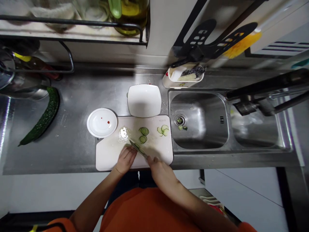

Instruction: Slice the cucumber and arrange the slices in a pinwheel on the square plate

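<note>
My right hand (159, 169) is closed round the handle of a knife (144, 153), whose blade points up and left over the white cutting board (108, 154). Cucumber with a dark green edge shows along the blade. The bunched fingers of my left hand (126, 159) press down beside the blade, closed on a piece of cucumber that they mostly hide. Several cucumber slices (143, 139) lie in the middle of the board, just beyond the knife tip. More pale slices (164, 130) overlap near the board's right edge.
A white square plate (144, 108) sits behind the board; a round white plate (101, 124) with red bits overlaps its left corner. A whole cucumber (44, 119) lies far left. The sink (200, 141) is on the right, under a black faucet (265, 88). A rack (72, 24) overhangs the back.
</note>
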The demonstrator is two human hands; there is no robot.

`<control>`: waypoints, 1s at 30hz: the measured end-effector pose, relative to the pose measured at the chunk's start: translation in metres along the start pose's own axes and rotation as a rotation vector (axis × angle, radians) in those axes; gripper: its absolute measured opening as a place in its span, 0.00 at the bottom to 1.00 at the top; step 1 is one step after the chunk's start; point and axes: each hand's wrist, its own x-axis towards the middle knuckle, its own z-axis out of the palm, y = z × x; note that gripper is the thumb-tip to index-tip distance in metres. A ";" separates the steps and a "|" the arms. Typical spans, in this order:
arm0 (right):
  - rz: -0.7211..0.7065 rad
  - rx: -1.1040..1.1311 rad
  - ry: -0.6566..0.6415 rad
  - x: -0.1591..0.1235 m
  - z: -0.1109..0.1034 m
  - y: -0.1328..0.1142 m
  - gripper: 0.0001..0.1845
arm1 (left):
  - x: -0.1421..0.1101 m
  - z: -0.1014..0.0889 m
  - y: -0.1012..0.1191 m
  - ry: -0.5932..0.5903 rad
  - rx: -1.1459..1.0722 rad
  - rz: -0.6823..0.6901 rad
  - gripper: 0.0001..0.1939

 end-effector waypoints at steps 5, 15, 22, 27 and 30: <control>-0.002 0.016 0.014 0.004 0.000 -0.002 0.22 | 0.000 0.000 0.000 -0.007 -0.009 0.018 0.10; -0.007 -0.005 0.066 0.017 0.007 -0.006 0.20 | 0.000 -0.001 -0.001 -0.028 0.002 0.027 0.12; -0.027 -0.032 0.105 0.027 0.020 -0.005 0.17 | 0.001 -0.002 0.000 -0.027 -0.010 0.027 0.13; -0.042 -0.010 0.111 0.031 0.028 -0.003 0.16 | 0.001 -0.002 0.000 -0.037 -0.001 0.028 0.14; -0.039 0.001 0.128 0.031 0.028 -0.001 0.17 | 0.001 -0.001 0.001 -0.018 -0.003 0.007 0.14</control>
